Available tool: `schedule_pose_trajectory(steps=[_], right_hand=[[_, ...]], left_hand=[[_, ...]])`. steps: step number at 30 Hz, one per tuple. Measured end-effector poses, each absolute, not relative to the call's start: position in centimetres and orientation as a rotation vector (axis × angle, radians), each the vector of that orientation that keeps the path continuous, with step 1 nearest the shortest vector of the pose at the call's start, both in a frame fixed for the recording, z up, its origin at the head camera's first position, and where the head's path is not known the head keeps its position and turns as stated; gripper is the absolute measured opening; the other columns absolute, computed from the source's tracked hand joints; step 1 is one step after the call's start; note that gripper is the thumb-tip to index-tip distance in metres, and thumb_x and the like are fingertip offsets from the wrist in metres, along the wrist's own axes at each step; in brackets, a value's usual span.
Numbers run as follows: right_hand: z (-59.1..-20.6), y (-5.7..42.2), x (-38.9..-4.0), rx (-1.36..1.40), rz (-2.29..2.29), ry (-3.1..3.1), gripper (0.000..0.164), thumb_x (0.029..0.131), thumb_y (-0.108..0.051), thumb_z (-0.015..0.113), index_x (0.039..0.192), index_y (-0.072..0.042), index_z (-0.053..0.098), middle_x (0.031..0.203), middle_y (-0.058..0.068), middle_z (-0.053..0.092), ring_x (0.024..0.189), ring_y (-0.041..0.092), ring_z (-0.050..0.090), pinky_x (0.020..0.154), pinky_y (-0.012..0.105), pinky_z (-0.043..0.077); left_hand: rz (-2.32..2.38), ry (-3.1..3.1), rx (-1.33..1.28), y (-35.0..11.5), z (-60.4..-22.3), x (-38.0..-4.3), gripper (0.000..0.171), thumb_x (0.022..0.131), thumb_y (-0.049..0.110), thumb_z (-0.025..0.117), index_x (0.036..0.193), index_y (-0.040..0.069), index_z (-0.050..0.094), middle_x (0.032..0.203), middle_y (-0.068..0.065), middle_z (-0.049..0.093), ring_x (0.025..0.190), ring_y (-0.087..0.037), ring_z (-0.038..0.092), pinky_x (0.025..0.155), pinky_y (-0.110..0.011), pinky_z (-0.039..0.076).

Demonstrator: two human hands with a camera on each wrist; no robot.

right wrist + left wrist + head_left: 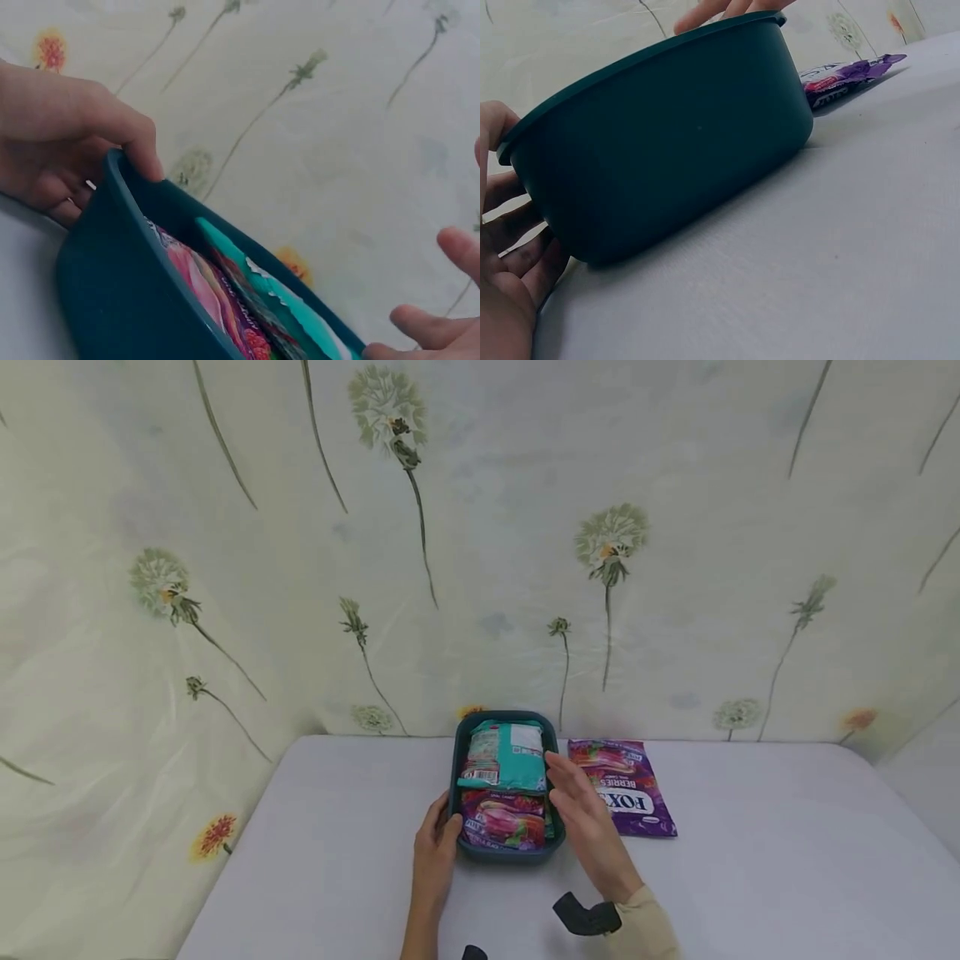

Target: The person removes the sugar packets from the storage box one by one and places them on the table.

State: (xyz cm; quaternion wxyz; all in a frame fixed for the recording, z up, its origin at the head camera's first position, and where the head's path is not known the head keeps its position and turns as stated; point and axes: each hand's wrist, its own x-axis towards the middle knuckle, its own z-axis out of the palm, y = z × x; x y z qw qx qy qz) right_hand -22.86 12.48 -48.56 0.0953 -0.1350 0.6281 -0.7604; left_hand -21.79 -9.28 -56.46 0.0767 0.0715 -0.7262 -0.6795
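A dark teal plastic tub (510, 857) stands on the white table, holding candy bags. Inside it, a turquoise bag (525, 760) lies toward the back and a purple berry candy bag (502, 818) toward the front. My left hand (433, 856) grips the tub's left side; the right wrist view shows the thumb hooked over the rim (127, 187) and the other fingers against the outer wall. At the right rim, my right hand (596, 835) has its fingers extended and spread, with fingertips right at the edge near the turquoise bag.
A purple FOX'S Berries bag (630, 789) lies flat on the table just right of the tub, beyond my right hand. Behind the table (337, 843) hangs a pale curtain (487, 543) printed with dandelions, close to the tub's far end.
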Motion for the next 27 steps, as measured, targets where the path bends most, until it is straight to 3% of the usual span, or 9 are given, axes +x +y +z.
schedule_pose_trajectory(steps=[5, 8, 16, 23, 27], right_hand=[[-48.7, 11.2, -23.3, -0.447, -2.124, 2.017, 0.053, 0.099, -0.025, 0.047, 0.148, -0.02, 0.026, 0.16, 0.002, 0.003, 0.148, 0.029, -0.007, 0.114, 0.065, 0.001], [-48.9, 10.5, -23.5, -0.466, -2.045, 2.188, 0.052, 0.098, -0.021, 0.049, 0.146, -0.018, 0.03, 0.16, 0.006, 0.001, 0.148, 0.03, -0.007, 0.114, 0.064, 0.004], [-49.1, 9.0, -24.5, -0.232, -1.928, 2.387, 0.043, 0.098, -0.022, 0.05, 0.139, -0.019, 0.041, 0.16, 0.01, 0.004, 0.148, 0.03, 0.0, 0.115, 0.063, 0.01], [-49.2, 8.9, -25.4, -0.115, -1.873, 2.354, 0.042, 0.098, -0.025, 0.049, 0.139, -0.021, 0.041, 0.16, 0.01, 0.004, 0.148, 0.031, 0.001, 0.114, 0.061, 0.016], [-49.3, 8.9, -25.6, -0.116, -1.944, 2.275, 0.041, 0.099, -0.023, 0.048, 0.139, -0.019, 0.04, 0.159, 0.007, 0.015, 0.148, 0.028, 0.004, 0.116, 0.06, 0.014]], left_hand=[[-2.063, -2.154, 0.224, -9.1, -55.9, -21.4, 0.046, 0.097, 0.026, 0.052, 0.141, 0.017, 0.043, 0.14, -0.01, 0.051, 0.128, -0.024, 0.05, 0.107, -0.038, 0.041], [-2.076, -2.155, 0.2, -9.1, -54.8, -21.0, 0.046, 0.097, 0.023, 0.051, 0.141, 0.012, 0.043, 0.14, -0.013, 0.05, 0.128, -0.027, 0.049, 0.107, -0.04, 0.041], [-2.027, -2.201, 0.21, -9.1, -52.8, -20.1, 0.045, 0.098, 0.019, 0.049, 0.141, 0.009, 0.042, 0.14, -0.014, 0.05, 0.129, -0.028, 0.049, 0.108, -0.041, 0.04], [-2.046, -2.198, 0.187, -9.1, -52.8, -20.2, 0.045, 0.098, 0.018, 0.049, 0.141, 0.009, 0.042, 0.14, -0.015, 0.05, 0.129, -0.028, 0.049, 0.108, -0.039, 0.04], [-2.053, -2.191, 0.2, -9.1, -52.8, -20.2, 0.044, 0.098, 0.016, 0.049, 0.141, 0.008, 0.042, 0.14, -0.015, 0.049, 0.129, -0.027, 0.049, 0.108, -0.038, 0.039]])
